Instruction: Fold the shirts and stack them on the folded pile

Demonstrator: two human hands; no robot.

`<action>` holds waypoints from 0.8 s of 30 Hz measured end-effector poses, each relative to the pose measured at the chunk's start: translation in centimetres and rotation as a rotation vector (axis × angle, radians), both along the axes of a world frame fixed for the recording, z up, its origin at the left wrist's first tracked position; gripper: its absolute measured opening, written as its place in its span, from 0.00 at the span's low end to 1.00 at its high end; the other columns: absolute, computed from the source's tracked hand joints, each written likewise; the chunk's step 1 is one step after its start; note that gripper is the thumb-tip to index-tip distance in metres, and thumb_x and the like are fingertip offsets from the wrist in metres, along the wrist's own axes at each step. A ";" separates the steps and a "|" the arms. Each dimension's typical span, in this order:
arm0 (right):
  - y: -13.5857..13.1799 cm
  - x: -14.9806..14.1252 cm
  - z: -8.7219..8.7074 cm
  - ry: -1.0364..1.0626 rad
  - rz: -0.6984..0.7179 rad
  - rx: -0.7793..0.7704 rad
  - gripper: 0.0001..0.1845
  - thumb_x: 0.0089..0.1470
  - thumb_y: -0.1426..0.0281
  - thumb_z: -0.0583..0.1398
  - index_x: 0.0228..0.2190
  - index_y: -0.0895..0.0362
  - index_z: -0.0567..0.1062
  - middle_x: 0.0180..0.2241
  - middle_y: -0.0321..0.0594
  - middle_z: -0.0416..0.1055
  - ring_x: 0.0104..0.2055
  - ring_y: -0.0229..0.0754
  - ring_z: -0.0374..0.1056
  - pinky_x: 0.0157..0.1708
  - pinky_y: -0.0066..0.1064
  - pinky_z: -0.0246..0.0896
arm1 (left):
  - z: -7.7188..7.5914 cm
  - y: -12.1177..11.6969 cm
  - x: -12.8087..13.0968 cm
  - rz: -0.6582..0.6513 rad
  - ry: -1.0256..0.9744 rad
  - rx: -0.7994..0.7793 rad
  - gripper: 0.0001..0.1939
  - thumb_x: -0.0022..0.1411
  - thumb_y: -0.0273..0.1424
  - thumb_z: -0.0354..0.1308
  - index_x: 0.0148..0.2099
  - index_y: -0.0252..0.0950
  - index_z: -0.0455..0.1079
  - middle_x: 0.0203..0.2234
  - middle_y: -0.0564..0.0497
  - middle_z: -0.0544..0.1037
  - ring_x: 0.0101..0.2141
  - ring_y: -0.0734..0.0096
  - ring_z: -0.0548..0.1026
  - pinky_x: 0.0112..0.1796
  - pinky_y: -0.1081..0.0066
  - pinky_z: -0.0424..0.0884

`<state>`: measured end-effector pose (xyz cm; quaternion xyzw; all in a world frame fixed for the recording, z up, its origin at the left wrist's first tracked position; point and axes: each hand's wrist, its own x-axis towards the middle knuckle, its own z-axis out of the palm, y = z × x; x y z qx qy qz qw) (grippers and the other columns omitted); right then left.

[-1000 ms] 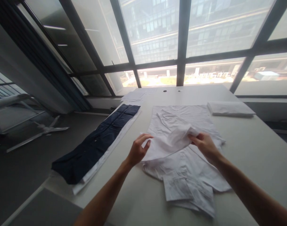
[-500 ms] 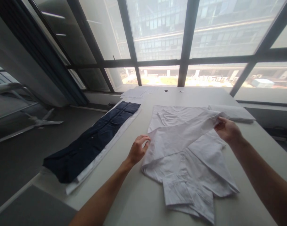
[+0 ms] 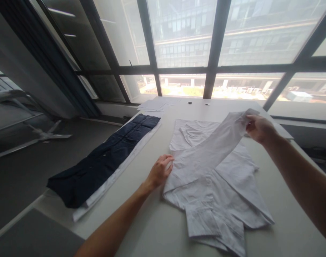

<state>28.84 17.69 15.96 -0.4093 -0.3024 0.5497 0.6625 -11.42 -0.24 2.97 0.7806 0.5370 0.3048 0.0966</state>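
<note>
In the head camera's view, a person's right hand (image 3: 260, 128) pinches the raised sleeve (image 3: 223, 141) of a white shirt (image 3: 205, 191) spread across a white table (image 3: 144, 225). The left hand (image 3: 160, 171) meets the shirt's left edge, its grip impossible to tell, right of a folded dark garment (image 3: 106, 157).

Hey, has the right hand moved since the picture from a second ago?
Yes. The right hand, pinching the white garment, has moved rightward and up in the view, judged against the dark round hole in the table.
</note>
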 end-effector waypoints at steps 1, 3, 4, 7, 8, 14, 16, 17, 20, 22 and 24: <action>0.0 -0.5 0.4 -0.033 0.029 0.017 0.10 0.52 0.85 0.56 0.31 0.61 0.74 0.27 0.41 0.74 0.27 0.37 0.70 0.25 0.25 0.69 | 0.0 0.8 -0.1 0.008 -0.027 0.000 0.18 0.67 0.26 0.53 0.58 0.38 0.69 0.55 0.44 0.73 0.54 0.60 0.71 0.56 0.58 0.68; -0.1 -1.5 1.0 -0.093 0.062 0.041 0.10 0.51 0.85 0.57 0.32 0.62 0.74 0.27 0.40 0.74 0.27 0.37 0.69 0.24 0.25 0.68 | 0.0 2.9 -0.2 0.015 -0.081 -0.031 0.24 0.66 0.27 0.52 0.64 0.37 0.64 0.60 0.43 0.69 0.53 0.61 0.72 0.53 0.60 0.70; -0.3 -2.1 1.4 -0.119 0.068 0.052 0.10 0.51 0.85 0.57 0.32 0.62 0.75 0.27 0.40 0.74 0.27 0.37 0.68 0.24 0.25 0.67 | 0.0 4.0 -0.2 0.016 -0.104 -0.065 0.26 0.65 0.27 0.53 0.65 0.36 0.63 0.59 0.42 0.70 0.50 0.62 0.74 0.51 0.62 0.72; -1.0 -3.5 2.3 -0.172 0.128 0.102 0.09 0.50 0.84 0.58 0.32 0.62 0.76 0.29 0.42 0.74 0.29 0.38 0.69 0.25 0.25 0.67 | -0.2 6.9 -0.5 0.045 -0.150 -0.163 0.27 0.64 0.29 0.54 0.65 0.35 0.63 0.47 0.46 0.79 0.37 0.68 0.77 0.45 0.67 0.74; -1.2 -3.7 2.6 -0.182 0.168 0.124 0.09 0.50 0.83 0.59 0.33 0.62 0.77 0.30 0.43 0.75 0.31 0.38 0.69 0.26 0.25 0.67 | -0.4 7.5 -0.6 0.068 -0.163 -0.177 0.26 0.64 0.30 0.55 0.64 0.35 0.65 0.41 0.49 0.80 0.33 0.70 0.76 0.42 0.68 0.74; -1.1 -2.8 4.1 -0.159 0.321 0.251 0.10 0.49 0.79 0.61 0.33 0.56 0.79 0.31 0.37 0.74 0.31 0.36 0.67 0.28 0.25 0.65 | -1.7 8.4 -2.2 0.172 -0.185 -0.160 0.20 0.62 0.31 0.57 0.56 0.34 0.72 0.32 0.52 0.79 0.27 0.73 0.73 0.34 0.73 0.72; -0.7 -2.2 4.1 -0.146 0.305 0.268 0.10 0.50 0.78 0.60 0.33 0.54 0.78 0.32 0.37 0.74 0.31 0.38 0.67 0.28 0.26 0.65 | -1.9 8.3 -2.5 0.181 -0.165 -0.154 0.18 0.61 0.29 0.58 0.54 0.34 0.72 0.31 0.53 0.78 0.27 0.72 0.74 0.36 0.72 0.73; -0.5 -2.0 3.9 -0.139 0.289 0.261 0.10 0.50 0.77 0.60 0.33 0.54 0.78 0.32 0.37 0.75 0.31 0.39 0.68 0.29 0.27 0.65 | -1.9 8.2 -2.5 0.186 -0.152 -0.145 0.18 0.61 0.28 0.58 0.53 0.34 0.73 0.30 0.53 0.78 0.28 0.71 0.74 0.37 0.71 0.73; 0.1 -1.6 2.6 -0.098 0.237 0.198 0.10 0.50 0.78 0.59 0.33 0.55 0.78 0.30 0.38 0.75 0.30 0.38 0.68 0.28 0.27 0.64 | -1.1 7.5 -1.8 0.211 -0.110 -0.085 0.16 0.63 0.25 0.55 0.52 0.34 0.74 0.38 0.47 0.78 0.39 0.65 0.76 0.47 0.64 0.72; 0.6 -1.4 1.2 -0.069 0.221 0.135 0.10 0.49 0.80 0.59 0.32 0.56 0.77 0.28 0.37 0.75 0.28 0.36 0.67 0.26 0.25 0.63 | -0.3 6.4 -0.7 0.188 -0.037 -0.020 0.17 0.65 0.23 0.52 0.54 0.34 0.73 0.45 0.43 0.77 0.47 0.61 0.74 0.53 0.60 0.69; 1.1 -1.3 -0.3 -0.083 0.189 0.059 0.08 0.49 0.80 0.60 0.31 0.57 0.76 0.27 0.36 0.74 0.26 0.35 0.67 0.25 0.25 0.63 | 0.3 4.8 0.7 0.083 0.089 0.030 0.19 0.67 0.23 0.48 0.56 0.35 0.71 0.50 0.43 0.76 0.52 0.60 0.72 0.55 0.59 0.67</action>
